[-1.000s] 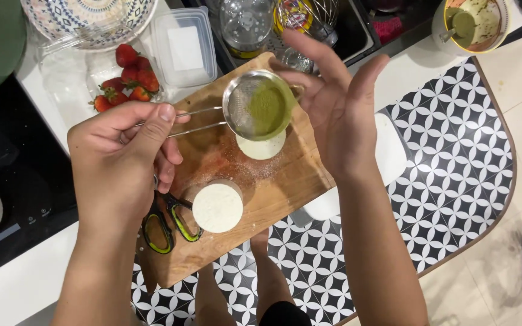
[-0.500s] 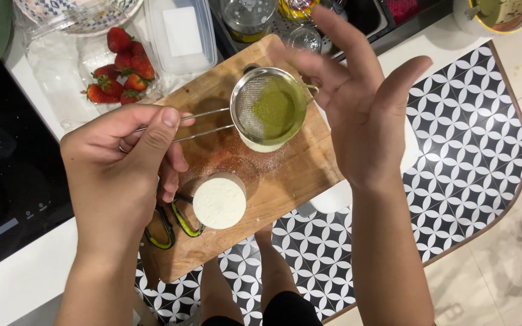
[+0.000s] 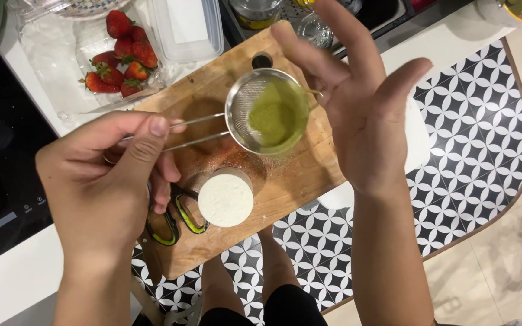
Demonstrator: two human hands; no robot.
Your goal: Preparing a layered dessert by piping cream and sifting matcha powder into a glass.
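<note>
My left hand [image 3: 113,172] grips the wire handle of a small metal sieve [image 3: 267,111] with green powder in it. The sieve hangs above a wooden cutting board [image 3: 297,175]. My right hand [image 3: 364,115] is open, palm toward the sieve's rim, fingers spread, just to its right. Under and in front of the sieve stands a glass with a white creamy top [image 3: 225,199]. Whatever lies right below the sieve is hidden by it.
Scissors with green-black handles [image 3: 173,220] lie on the board by my left hand. Strawberries [image 3: 122,51] sit in clear wrap at the back left, next to a clear plastic box [image 3: 185,27]. A black stove top [image 3: 1,139] is at left. Patterned floor mat [image 3: 472,139] below.
The sieve and both hands have shifted slightly toward the right and nearer the camera. My right hand stays open beside the rim and has moved a little away from it.
</note>
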